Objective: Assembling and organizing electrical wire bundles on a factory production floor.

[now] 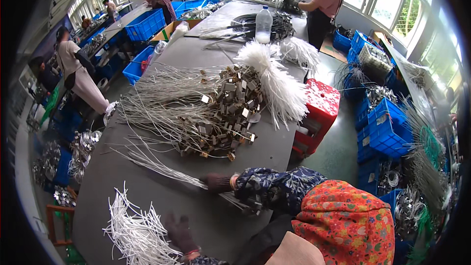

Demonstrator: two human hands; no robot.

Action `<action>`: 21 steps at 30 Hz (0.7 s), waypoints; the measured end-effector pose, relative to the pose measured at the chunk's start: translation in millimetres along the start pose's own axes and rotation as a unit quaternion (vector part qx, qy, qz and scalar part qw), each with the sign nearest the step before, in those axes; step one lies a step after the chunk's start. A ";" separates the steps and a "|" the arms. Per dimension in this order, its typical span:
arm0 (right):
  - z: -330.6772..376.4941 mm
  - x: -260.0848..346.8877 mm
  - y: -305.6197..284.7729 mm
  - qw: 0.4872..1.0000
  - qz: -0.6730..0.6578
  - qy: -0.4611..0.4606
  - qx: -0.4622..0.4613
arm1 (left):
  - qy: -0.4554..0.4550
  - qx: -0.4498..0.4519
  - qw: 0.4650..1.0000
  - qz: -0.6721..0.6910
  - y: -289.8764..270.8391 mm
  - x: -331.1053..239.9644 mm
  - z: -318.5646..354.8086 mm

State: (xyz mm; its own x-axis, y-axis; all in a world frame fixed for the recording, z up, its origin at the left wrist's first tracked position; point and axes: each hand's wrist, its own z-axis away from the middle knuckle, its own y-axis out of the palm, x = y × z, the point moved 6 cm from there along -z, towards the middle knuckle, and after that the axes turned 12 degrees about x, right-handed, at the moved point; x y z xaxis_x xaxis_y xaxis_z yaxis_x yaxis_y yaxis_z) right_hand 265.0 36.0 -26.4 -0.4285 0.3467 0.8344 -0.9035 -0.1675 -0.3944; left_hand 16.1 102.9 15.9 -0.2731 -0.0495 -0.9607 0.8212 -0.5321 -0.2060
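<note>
The right hand, in a dark glove, lies on the grey worktop near its right edge, its fingers closed around a thin bundle of grey wires that runs away toward the left edge. The bundle's metal-clipped ends lie under the patterned sleeve. The left hand, also in a dark glove, rests at the near edge of the worktop, touching a loose heap of short white tubes; whether its fingers are curled or spread I cannot tell.

Beyond the hands, across the middle of the worktop, lies a big pile of grey wires with metal clips. A thick sheaf of white tubes lies against its right side, hanging over the right edge above a red plastic stool. Farther up the worktop stands a clear plastic bottle. Blue crates sit on the floor at the right. A person in a pink top works at the far right corner.
</note>
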 end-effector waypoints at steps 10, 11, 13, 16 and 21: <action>75.8 12.4 -6.3 0.967 -0.202 -0.078 0.137 | 0.021 0.042 0.999 -0.022 123.3 -15.4 -54.6; 64.8 12.3 -7.4 0.974 -0.138 -0.172 0.053 | -0.017 -0.017 1.000 0.006 122.4 -36.2 -63.0; 72.9 38.2 -22.9 0.961 -0.070 -0.265 -0.020 | -0.007 -0.089 0.988 0.125 99.7 -71.8 -71.1; 132.1 129.1 -79.7 0.974 -0.044 -0.217 0.056 | 0.197 -0.096 0.974 0.064 74.1 -189.0 -49.6; 138.5 169.7 -75.1 0.901 -0.137 -0.362 0.198 | 0.339 -0.118 0.918 0.169 71.1 -322.0 28.8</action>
State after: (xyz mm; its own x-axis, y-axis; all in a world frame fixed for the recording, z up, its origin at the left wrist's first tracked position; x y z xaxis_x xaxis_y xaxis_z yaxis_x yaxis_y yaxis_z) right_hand 260.5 -20.3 198.1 0.0548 -0.2435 0.9684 -0.8421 -0.5324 -0.0862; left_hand 148.0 56.7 316.0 0.3260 0.4017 -0.8557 0.9093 -0.3807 0.1677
